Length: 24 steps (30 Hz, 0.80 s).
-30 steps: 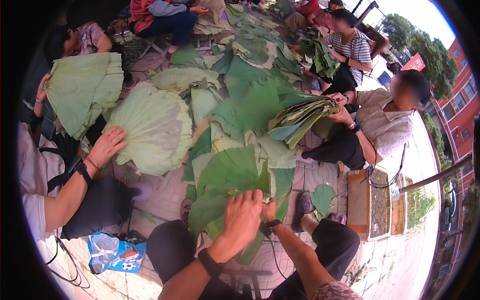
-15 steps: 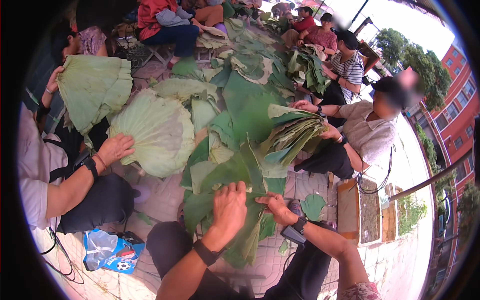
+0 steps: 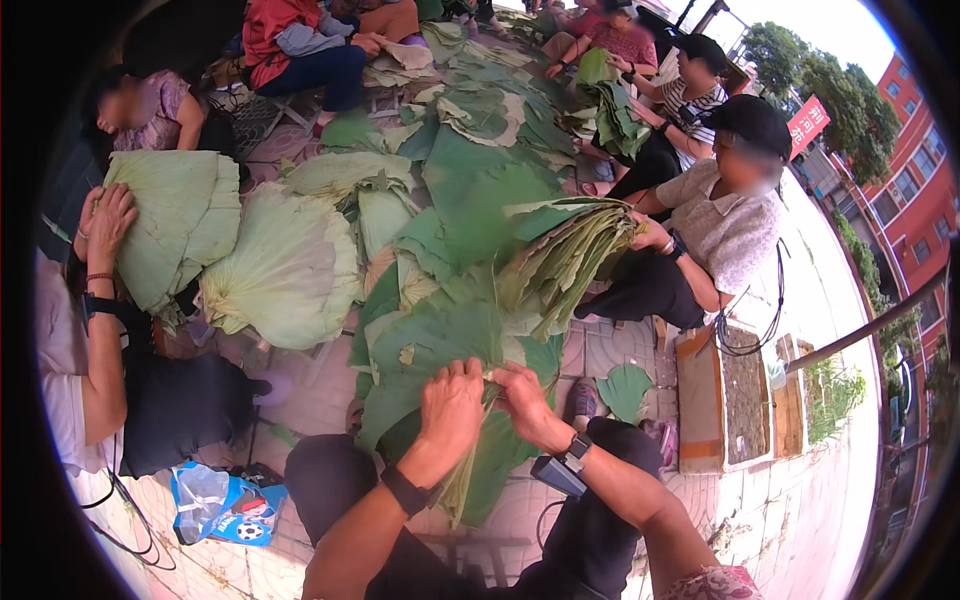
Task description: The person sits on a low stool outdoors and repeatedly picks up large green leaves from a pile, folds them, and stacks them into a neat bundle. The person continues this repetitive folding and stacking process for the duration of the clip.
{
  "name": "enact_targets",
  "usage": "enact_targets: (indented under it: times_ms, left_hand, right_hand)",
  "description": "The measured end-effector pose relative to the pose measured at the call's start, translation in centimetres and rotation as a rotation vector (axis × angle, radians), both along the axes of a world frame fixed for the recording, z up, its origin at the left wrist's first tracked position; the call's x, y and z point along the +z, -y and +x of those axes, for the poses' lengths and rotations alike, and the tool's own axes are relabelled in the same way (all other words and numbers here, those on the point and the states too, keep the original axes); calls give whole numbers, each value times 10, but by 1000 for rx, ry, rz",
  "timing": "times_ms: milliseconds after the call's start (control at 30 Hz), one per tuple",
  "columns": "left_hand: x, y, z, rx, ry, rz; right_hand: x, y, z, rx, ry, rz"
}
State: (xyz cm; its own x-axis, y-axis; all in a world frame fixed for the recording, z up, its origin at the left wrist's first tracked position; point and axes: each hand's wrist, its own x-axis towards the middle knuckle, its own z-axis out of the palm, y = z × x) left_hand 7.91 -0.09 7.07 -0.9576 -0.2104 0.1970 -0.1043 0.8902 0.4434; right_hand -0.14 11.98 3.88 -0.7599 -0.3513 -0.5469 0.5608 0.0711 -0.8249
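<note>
Large green lotus leaves (image 3: 430, 335) spread out in front of my knees, with folded parts hanging down below my hands. My left hand (image 3: 452, 408) is closed over the gathered leaves, knuckles up. Close beside it, my right hand (image 3: 528, 404) pinches the same leaves near where their folds meet. My fingertips nearly touch, and the leaf edges between them are partly hidden. Beyond lies a long heap of lotus leaves (image 3: 480, 190).
At left, a co-worker's hands hold a leaf stack (image 3: 170, 225) beside a pale fanned leaf stack (image 3: 290, 265). A co-worker at right holds a thick leaf bundle (image 3: 565, 262). A blue bag (image 3: 230, 508), a loose leaf (image 3: 625, 391) and a planter box (image 3: 740, 395) are on the paving.
My right hand has moved left and slightly up, closer to my left hand. The leaf before me lies more spread. The left co-worker's hand has gone from the pale stack to the raised one.
</note>
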Motion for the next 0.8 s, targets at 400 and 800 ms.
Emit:
enact_targets:
  times_ms: [400,800]
  left_hand:
    - [0,-28,-16,14,42,184]
    - [-15,-36,-27,-6,1,529]
  right_hand:
    - [3,-25,-19,-3,33,-105]
    - [16,-38,-34,55,12,-116]
